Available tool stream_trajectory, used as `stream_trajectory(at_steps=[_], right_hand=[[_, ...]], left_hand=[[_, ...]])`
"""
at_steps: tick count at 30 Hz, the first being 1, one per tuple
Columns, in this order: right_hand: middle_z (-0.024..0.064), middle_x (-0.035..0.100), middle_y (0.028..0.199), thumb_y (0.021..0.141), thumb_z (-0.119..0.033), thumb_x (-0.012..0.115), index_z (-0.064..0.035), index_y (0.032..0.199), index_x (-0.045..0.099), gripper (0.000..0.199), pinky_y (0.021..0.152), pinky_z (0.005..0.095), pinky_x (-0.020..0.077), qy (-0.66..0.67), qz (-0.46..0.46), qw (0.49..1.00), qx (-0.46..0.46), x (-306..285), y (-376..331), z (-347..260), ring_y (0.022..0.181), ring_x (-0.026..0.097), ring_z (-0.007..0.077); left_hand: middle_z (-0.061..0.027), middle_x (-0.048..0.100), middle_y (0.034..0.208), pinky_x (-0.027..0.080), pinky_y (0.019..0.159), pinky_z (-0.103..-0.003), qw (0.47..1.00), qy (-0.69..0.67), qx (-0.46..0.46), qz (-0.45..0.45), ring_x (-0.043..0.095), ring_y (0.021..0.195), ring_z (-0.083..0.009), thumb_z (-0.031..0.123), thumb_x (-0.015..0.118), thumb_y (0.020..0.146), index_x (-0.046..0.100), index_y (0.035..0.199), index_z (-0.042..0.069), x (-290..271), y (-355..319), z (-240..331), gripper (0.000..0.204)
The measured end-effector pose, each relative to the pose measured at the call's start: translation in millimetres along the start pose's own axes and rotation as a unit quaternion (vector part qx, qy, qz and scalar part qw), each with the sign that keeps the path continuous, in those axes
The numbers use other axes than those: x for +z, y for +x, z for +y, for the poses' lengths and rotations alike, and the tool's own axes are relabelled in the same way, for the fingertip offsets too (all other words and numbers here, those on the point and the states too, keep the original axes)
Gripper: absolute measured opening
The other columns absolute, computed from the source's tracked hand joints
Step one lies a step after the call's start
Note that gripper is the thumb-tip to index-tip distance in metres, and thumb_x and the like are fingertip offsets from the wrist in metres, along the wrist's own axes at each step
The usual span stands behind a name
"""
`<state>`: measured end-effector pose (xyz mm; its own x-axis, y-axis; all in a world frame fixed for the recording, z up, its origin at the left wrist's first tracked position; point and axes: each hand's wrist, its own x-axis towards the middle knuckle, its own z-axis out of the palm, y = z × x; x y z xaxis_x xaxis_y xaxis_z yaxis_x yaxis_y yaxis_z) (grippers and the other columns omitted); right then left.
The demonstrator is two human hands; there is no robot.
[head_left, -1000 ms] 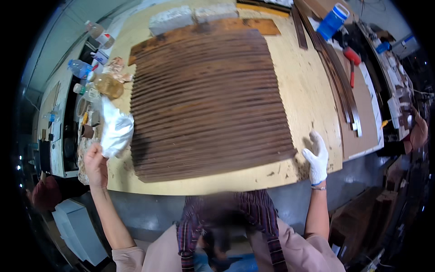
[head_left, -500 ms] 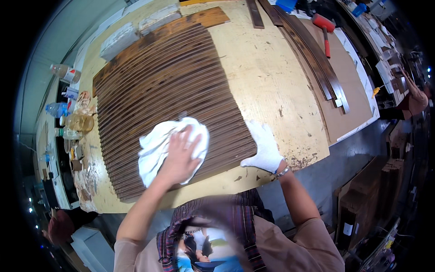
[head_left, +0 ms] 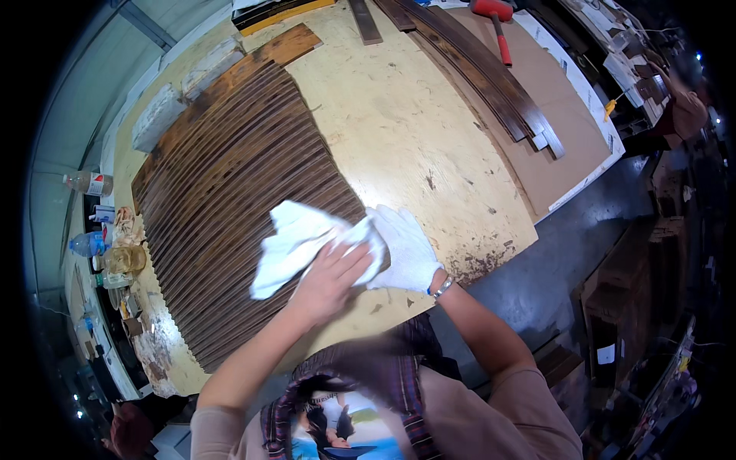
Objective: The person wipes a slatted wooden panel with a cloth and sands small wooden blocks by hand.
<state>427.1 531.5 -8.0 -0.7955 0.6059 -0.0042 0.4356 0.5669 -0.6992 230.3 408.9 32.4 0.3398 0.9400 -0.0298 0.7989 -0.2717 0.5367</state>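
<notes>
A dark brown ribbed wood panel, made of many narrow parallel strips, lies on a pale plywood table. My bare left hand presses a crumpled white cloth against its near right part, fingers bent over the cloth. At the panel's right edge rests my right hand in a white knitted glove, fingers extended and lying flat. The cloth's right end touches or overlaps the glove. Beneath the cloth, the strips and the panel's near right corner are partly hidden.
White-wrapped blocks and a brown board line the panel's far edge. Bottles stand at the left. Long dark wood strips and a red mallet lie on cardboard at the right. The table's right edge borders the floor.
My left hand has swept the cloth rightward across the strips, toward the gloved hand. The right hand stays at the panel's edge. The whole view has shifted and turned slightly.
</notes>
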Motion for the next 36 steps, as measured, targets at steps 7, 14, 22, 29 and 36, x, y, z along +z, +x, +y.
stream_trajectory(at_steps=[7,14,22,29,36], right_hand=[[0.0225,0.039,0.158,0.061,-0.052,0.087,-0.0007,0.157,0.03,0.123,0.128,0.0445,0.0149,-0.023,-0.031,0.999,0.025,-14,1,-3,0.151,0.031,0.0318],[0.0241,0.041,0.156,0.062,-0.05,0.087,-0.0032,0.156,0.035,0.117,0.128,0.0465,0.0146,0.022,-0.028,0.999,0.034,-13,4,-6,0.15,0.031,0.0344],[0.0213,0.045,0.155,0.052,-0.053,0.093,-0.0034,0.153,0.041,0.124,0.123,0.0562,0.0181,-0.113,0.044,0.992,0.048,18,-24,-13,0.147,0.036,0.0385],[0.0197,0.036,0.163,0.047,-0.047,0.095,-0.0031,0.157,0.036,0.132,0.127,0.0528,0.009,-0.085,0.039,0.995,0.046,27,-28,13,0.154,0.027,0.0358],[0.0188,0.038,0.161,0.045,-0.017,0.093,-0.0043,0.158,0.034,0.128,0.128,0.0449,0.0127,-0.001,0.064,0.99,0.123,29,-26,37,0.153,0.027,0.0341]], left_hand=[[-0.0061,0.059,0.145,0.033,0.119,-0.056,0.998,-0.009,-0.055,-0.042,0.053,0.135,-0.0329,-0.007,0.062,0.073,0.064,0.136,0.013,-27,-78,-26,0.066],[-0.0222,0.069,0.125,0.049,0.106,-0.041,0.934,-0.017,-0.186,0.306,0.066,0.119,-0.0356,-0.015,0.049,0.083,0.068,0.122,-0.003,-46,-133,-33,0.045],[-0.0157,0.066,0.13,0.046,0.108,-0.04,0.857,0.103,-0.344,0.371,0.06,0.125,-0.0322,0.002,0.065,0.09,0.065,0.129,0.002,-80,-246,-71,0.039],[-0.0176,0.075,0.108,0.053,0.095,-0.037,0.67,0.061,-0.528,0.518,0.07,0.104,-0.0286,0.011,0.069,0.09,0.073,0.113,0.0,-58,-442,-109,0.026],[-0.0181,0.075,0.1,0.054,0.084,-0.043,0.451,0.128,-0.739,0.484,0.071,0.096,-0.0363,0.013,0.067,0.088,0.076,0.106,0.007,-45,-653,-173,0.021]])
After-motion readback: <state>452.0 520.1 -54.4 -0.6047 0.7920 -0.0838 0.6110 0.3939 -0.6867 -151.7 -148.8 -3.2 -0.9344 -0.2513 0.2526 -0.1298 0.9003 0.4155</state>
